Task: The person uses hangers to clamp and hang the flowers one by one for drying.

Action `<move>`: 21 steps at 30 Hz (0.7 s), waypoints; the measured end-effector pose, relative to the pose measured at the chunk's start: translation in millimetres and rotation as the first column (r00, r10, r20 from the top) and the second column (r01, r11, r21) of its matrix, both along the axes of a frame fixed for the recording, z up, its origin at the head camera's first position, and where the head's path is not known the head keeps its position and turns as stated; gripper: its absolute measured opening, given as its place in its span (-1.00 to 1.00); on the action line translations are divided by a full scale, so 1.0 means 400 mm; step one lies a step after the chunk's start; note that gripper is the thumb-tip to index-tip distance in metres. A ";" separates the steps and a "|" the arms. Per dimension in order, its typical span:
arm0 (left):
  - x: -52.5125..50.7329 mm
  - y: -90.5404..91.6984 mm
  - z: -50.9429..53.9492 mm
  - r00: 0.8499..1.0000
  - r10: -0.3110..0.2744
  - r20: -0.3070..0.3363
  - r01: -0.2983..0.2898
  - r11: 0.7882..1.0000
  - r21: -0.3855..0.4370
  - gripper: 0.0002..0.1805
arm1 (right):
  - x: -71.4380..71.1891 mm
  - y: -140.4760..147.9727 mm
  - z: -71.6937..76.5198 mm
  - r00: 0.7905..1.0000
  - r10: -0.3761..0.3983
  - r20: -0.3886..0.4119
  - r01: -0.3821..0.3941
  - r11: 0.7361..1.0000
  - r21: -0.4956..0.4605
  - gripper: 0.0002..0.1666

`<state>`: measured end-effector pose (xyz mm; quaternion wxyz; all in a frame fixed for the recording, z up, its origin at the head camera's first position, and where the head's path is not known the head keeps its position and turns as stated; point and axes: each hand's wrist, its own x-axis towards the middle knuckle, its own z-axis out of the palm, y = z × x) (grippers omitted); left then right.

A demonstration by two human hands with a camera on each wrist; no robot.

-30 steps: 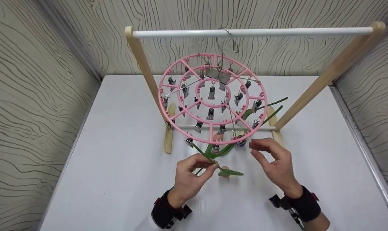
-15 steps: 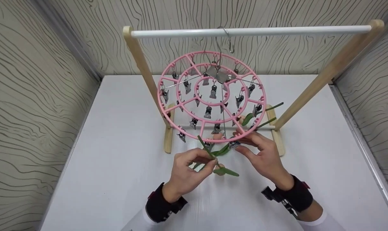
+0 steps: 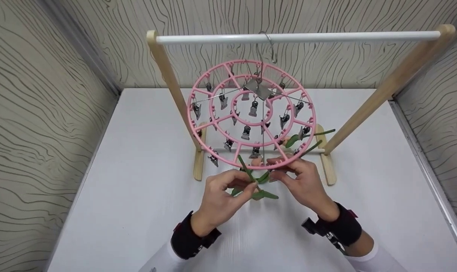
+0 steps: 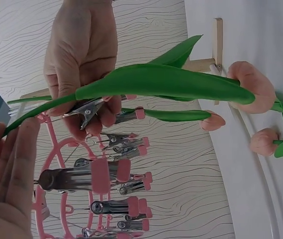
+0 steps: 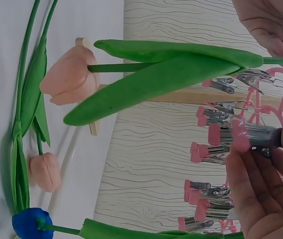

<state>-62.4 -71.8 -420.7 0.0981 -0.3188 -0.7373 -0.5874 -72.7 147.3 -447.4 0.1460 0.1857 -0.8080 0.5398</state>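
In the head view my left hand [image 3: 221, 198] pinches the green stem of an artificial tulip [image 3: 264, 194] between thumb and fingertips. Its bloom is peach pink and points down and away, beyond long green leaves, as the right wrist view shows of the tulip [image 5: 71, 74]. Just to the right, my right hand [image 3: 305, 185] pinches a metal clip [image 5: 265, 135] with pink tips, under the front rim of a round pink clip hanger [image 3: 237, 153]. The stem's end lies close to the clips; whether it touches one I cannot tell.
The hanger hangs by a metal hook [image 3: 268, 41] from the white bar [image 3: 345, 36] of a wooden-legged rack. More tulips lie on the white table [image 3: 137, 211], one with a pink bloom [image 5: 46, 172]. A blue tulip [image 5: 32, 223] shows low in the right wrist view.
My right hand has moved left and in to the hanger's front rim and now holds a clip. The hanger has turned a little. My left hand keeps the tulip's stem, shifted slightly.
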 end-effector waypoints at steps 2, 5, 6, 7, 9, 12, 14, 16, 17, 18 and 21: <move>-0.002 0.001 0.004 1.000 0.002 0.002 -0.002 1.000 -0.007 -0.90 | 0.002 0.001 0.001 0.999 0.010 0.031 -0.009 1.000 -0.017 -0.65; -0.005 0.003 0.009 1.000 0.000 0.000 0.000 1.000 -0.014 -0.90 | 0.003 0.004 0.002 0.998 0.018 0.062 -0.017 1.000 -0.022 -0.65; -0.006 0.003 0.009 1.000 -0.002 0.002 0.002 1.000 -0.016 -0.90 | 0.003 0.006 0.002 0.997 0.020 0.073 -0.019 1.000 -0.021 -0.66; -0.006 0.004 0.010 1.000 -0.004 0.001 0.004 1.000 -0.019 -0.90 | 0.003 0.007 0.001 0.996 0.023 0.082 -0.021 1.000 -0.019 -0.67; -0.006 0.005 0.011 1.000 -0.009 0.001 0.009 1.000 -0.022 -0.90 | 0.003 0.010 0.001 0.995 0.022 0.100 -0.021 1.000 -0.011 -0.69; -0.008 0.006 0.012 1.000 -0.010 -0.002 0.010 1.000 -0.028 -0.90 | 0.004 0.014 0.000 0.993 0.028 0.111 -0.027 1.000 -0.014 -0.71; -0.010 0.006 0.013 1.000 -0.006 -0.003 0.006 1.000 -0.030 -0.90 | 0.005 0.015 0.002 0.994 0.032 0.101 -0.029 0.999 -0.027 -0.67; -0.012 0.007 0.013 1.000 0.000 -0.007 0.000 0.999 -0.032 -0.89 | 0.008 0.014 0.003 0.997 0.037 0.072 -0.034 0.999 -0.036 -0.61; -0.012 0.007 0.012 1.000 0.003 -0.008 -0.003 0.999 -0.032 -0.89 | 0.010 0.014 0.005 0.998 0.038 0.053 -0.036 0.999 -0.041 -0.59; -0.012 0.007 0.010 1.000 0.006 -0.009 -0.007 0.999 -0.033 -0.89 | 0.012 0.013 0.007 0.999 0.040 0.036 -0.038 0.998 -0.045 -0.57; -0.013 0.008 0.006 1.000 0.020 -0.020 -0.020 0.999 -0.040 -0.88 | 0.019 0.012 0.010 0.999 0.050 -0.018 -0.051 0.997 -0.065 -0.58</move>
